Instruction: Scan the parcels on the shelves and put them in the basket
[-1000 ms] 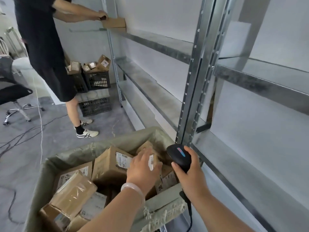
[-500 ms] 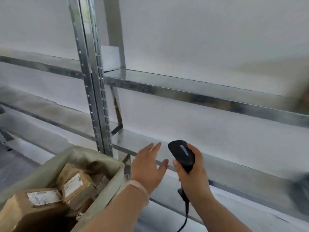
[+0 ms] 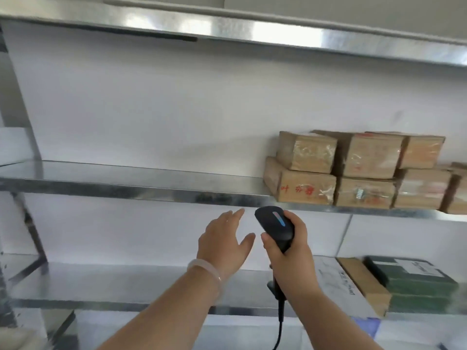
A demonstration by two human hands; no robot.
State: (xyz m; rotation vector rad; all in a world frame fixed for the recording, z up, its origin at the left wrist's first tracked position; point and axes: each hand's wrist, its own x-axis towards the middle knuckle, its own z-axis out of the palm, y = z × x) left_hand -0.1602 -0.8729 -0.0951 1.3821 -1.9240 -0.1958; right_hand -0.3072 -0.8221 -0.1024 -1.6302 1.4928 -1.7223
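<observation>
Left hand [image 3: 223,245] reaches forward, fingers spread and empty, while right hand [image 3: 290,251] grasps the scanner [image 3: 275,226]

Red print on one parcel [image 3: 300,189], too blurred to read

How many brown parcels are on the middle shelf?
7 brown parcels: three on top, four underneath, the last cut by the frame; more may be hidden.
</observation>
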